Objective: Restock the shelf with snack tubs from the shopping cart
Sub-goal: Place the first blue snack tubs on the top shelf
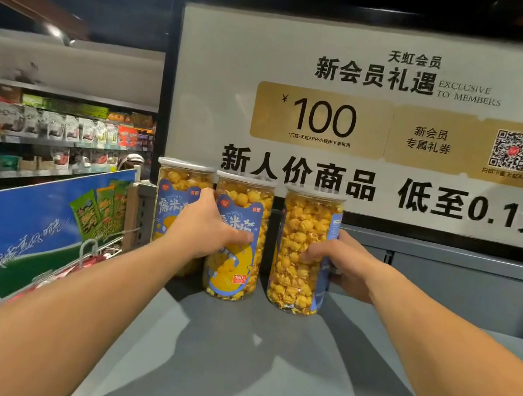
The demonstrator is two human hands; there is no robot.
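Two tubs are in my grasp on the grey shelf (pixel 262 367): my left hand (pixel 205 226) wraps the middle tub (pixel 230 273), my right hand (pixel 345 264) clasps the right tub (pixel 307 232). Both stand upright beside the left tub (pixel 176 192), before the membership sign (pixel 365 128).

Single head-worn wide-angle view, facing forward and slightly down, close above the grey shelf (pixel 262 367)

Left tub (pixel 178 185) was partly hidden behind left hand (pixel 204 228) and middle tub (pixel 243 200), fingertips of right hand (pixel 346 266) were behind right tub (pixel 307 225), sign (pixel 375 62) was cut off at the right edge, far packets (pixel 50 125) were blurred
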